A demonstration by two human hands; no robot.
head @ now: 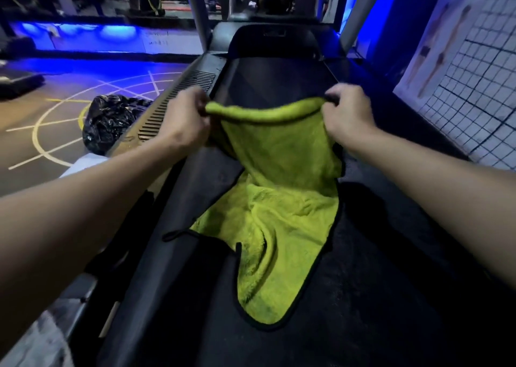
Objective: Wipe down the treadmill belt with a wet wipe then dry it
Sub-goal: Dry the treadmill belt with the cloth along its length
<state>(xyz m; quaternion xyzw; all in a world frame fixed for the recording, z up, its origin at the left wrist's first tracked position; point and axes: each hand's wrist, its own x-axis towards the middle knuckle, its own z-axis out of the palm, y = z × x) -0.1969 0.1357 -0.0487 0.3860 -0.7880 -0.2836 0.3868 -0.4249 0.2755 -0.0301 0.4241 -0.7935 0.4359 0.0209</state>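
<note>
- Treadmill belt (363, 283), dark, runs lengthwise under the camera.
- Green towel (279, 199) lies with its lower end crumpled on the belt, its upper part lifted.
- Left hand (187, 112) and right hand (346, 112) each pinch a top corner, fingers curled round the black-trimmed edge.
- Black plastic bag (109, 121) sits on the floor, left of the treadmill.

treadmill belt (391, 283): dark | green towel (282, 213): lower end lying on it
</note>
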